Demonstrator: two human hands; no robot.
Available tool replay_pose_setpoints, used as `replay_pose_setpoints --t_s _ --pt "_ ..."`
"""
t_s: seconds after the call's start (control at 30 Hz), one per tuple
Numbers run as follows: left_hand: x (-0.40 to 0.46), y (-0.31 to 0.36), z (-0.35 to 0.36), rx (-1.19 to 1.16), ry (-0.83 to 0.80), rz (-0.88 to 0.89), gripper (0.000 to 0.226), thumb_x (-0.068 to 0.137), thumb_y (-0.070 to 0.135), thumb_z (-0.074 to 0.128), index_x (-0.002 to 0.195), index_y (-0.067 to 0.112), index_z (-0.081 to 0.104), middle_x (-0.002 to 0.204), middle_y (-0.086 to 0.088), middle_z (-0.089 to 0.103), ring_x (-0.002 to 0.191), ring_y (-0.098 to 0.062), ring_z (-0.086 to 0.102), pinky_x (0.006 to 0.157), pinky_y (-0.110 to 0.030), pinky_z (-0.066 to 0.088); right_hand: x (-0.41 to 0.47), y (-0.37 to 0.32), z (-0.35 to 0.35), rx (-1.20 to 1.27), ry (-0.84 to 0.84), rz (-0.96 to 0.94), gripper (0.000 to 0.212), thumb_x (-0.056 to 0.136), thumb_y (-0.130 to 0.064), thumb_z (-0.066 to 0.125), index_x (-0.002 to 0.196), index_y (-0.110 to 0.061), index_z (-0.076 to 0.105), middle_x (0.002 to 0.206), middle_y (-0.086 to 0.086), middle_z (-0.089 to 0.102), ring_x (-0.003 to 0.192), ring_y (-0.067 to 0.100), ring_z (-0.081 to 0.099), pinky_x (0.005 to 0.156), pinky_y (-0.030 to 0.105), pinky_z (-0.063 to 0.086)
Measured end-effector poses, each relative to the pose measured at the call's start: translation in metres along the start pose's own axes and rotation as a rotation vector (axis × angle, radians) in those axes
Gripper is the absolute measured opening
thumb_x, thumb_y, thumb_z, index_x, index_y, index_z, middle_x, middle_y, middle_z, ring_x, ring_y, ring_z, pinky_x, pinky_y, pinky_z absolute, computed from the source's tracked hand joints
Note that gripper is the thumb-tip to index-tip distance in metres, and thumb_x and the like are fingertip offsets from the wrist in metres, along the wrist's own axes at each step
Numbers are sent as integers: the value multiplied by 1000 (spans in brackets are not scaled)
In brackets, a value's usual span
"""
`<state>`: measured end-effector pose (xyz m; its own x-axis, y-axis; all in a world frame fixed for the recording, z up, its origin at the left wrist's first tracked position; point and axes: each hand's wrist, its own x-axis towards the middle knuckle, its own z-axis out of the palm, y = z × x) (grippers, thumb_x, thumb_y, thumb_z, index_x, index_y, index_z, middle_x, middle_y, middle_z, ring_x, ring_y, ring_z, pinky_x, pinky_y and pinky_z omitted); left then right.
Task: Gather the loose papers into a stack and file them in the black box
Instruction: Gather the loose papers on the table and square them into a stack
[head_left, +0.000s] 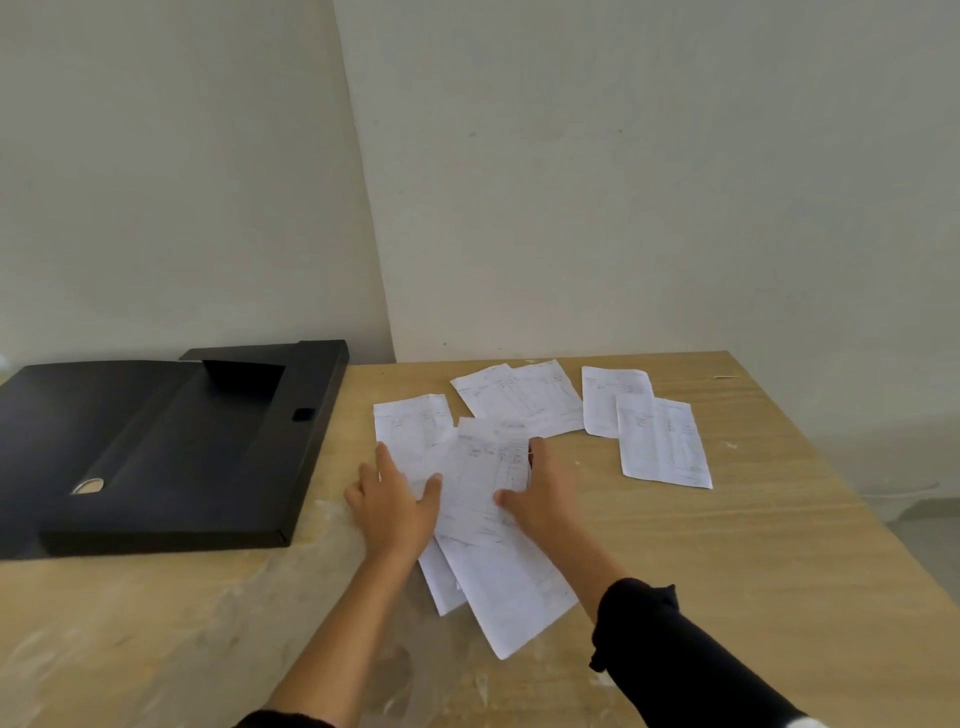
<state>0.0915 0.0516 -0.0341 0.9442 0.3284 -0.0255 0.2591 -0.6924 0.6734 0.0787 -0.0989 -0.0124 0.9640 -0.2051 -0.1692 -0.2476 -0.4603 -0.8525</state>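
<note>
Several white printed papers lie scattered on the wooden table (727, 545). A loose overlapping pile (483, 483) sits in the middle, between my two hands. My left hand (397, 501) rests flat on the pile's left side with fingers spread. My right hand (540, 493) presses against the pile's right edge, thumb on top of the sheet. Two more sheets (524, 397) lie farther back, and another two (660, 431) lie to the right. The black box (171, 447) lies open on the table's left, its lid flap folded out.
Two pale walls meet in a corner behind the table. The table's right edge runs diagonally toward the lower right, with floor beyond it. The tabletop near me has whitish smears. A dark sleeve covers my right forearm.
</note>
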Motion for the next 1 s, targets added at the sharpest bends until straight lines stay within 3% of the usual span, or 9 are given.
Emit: replay_pose_setpoints --t_s 0.1,0.2,0.4,0.47,0.6,0.67,0.8,0.9,1.0 --pt "9 2 0 -4 -5 23 87 67 32 76 137 12 28 132 -14 49 121 -33 43 100 -41 33 2 -2 16 -285 55 -62 59 74 -18 75 123 -17 42 119 3 57 115 24 50 95 35 46" --pt "10 4 -4 -44 -15 24 85 66 23 78 136 13 31 127 -15 53 118 -34 45 97 -42 38 -1 -1 21 -329 106 -27 62 77 -26 73 128 -14 40 129 5 51 120 23 44 102 34 40" --pt "0 13 -18 -249 -40 20 93 63 -2 78 139 14 27 135 -15 37 120 -29 44 84 -30 43 -9 -9 27 -344 146 41 55 81 -21 70 128 -9 41 129 9 48 117 23 45 96 30 40" --pt "0 11 -21 -275 -79 15 97 60 -4 80 139 11 27 136 -16 40 123 -29 43 90 -34 43 -8 -13 27 -308 126 67 50 80 -16 70 123 -9 45 124 8 52 113 22 49 89 28 42" --pt "5 7 -27 -332 -195 -3 100 61 -8 77 141 15 23 134 -13 49 120 -31 49 79 -32 45 -5 -19 26 -290 47 145 39 80 -15 70 113 -10 50 112 5 60 91 18 53 70 25 44" --pt "9 7 -29 -391 -236 -69 100 64 -7 74 144 17 19 137 -13 46 122 -31 47 86 -36 46 -2 -22 24 -283 -4 140 34 80 -13 68 111 -11 54 111 5 63 86 16 53 66 25 43" --pt "16 12 -33 -460 -291 -158 70 78 5 65 138 9 30 130 -12 51 105 -25 53 81 -34 47 0 -26 15 -158 -72 136 40 78 -6 70 114 -12 55 109 1 60 92 17 54 66 21 45" --pt "23 16 -33 -436 -382 -113 42 81 6 59 122 9 52 112 -3 61 93 -21 58 73 -33 49 0 -23 9 -20 -100 178 45 77 -4 72 116 -12 52 104 0 57 91 16 53 68 22 45" --pt "27 14 -29 -485 -360 -128 29 79 6 60 107 12 59 105 -4 62 81 -14 58 60 -26 47 2 -15 5 60 -84 219 43 74 -7 76 109 -13 51 104 2 61 88 17 57 68 25 45"
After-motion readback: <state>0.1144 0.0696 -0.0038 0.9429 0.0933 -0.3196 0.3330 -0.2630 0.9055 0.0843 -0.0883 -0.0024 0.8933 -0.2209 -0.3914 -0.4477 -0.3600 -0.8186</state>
